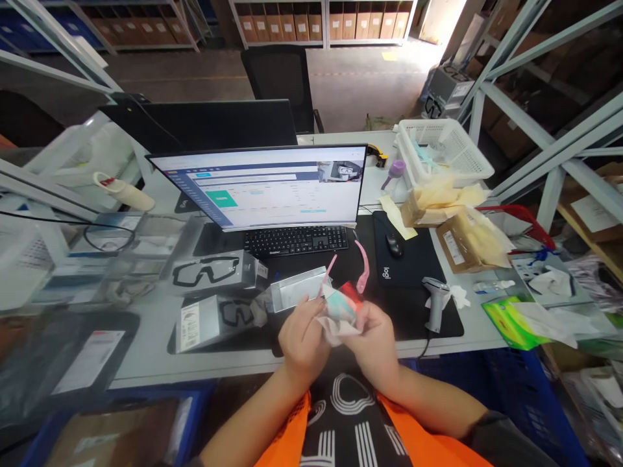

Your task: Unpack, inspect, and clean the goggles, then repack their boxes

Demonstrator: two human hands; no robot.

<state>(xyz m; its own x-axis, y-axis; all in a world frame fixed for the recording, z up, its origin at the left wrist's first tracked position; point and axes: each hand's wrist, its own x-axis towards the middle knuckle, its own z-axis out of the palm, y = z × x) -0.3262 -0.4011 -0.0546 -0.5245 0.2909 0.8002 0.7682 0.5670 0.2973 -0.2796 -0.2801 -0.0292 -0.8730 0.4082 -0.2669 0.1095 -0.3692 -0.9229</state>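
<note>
I'm seeing both hands, left hand (305,336) and right hand (374,338), gripping pink glasses (346,299) with a cloth (335,327); "logi" mousepad (409,266) lying at one o'clock.

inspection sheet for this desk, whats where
surface: grey desk, black mat under keyboard
job's things: pink-armed glasses and white cloth, held between both hands
clutter: boxed goggles, scanner, mouse, white basket, green pack
grips: left hand and right hand both closed on the glasses and cloth
cables: black loop at left
surroundings: monitor, shelving with boxes, black chair
</note>
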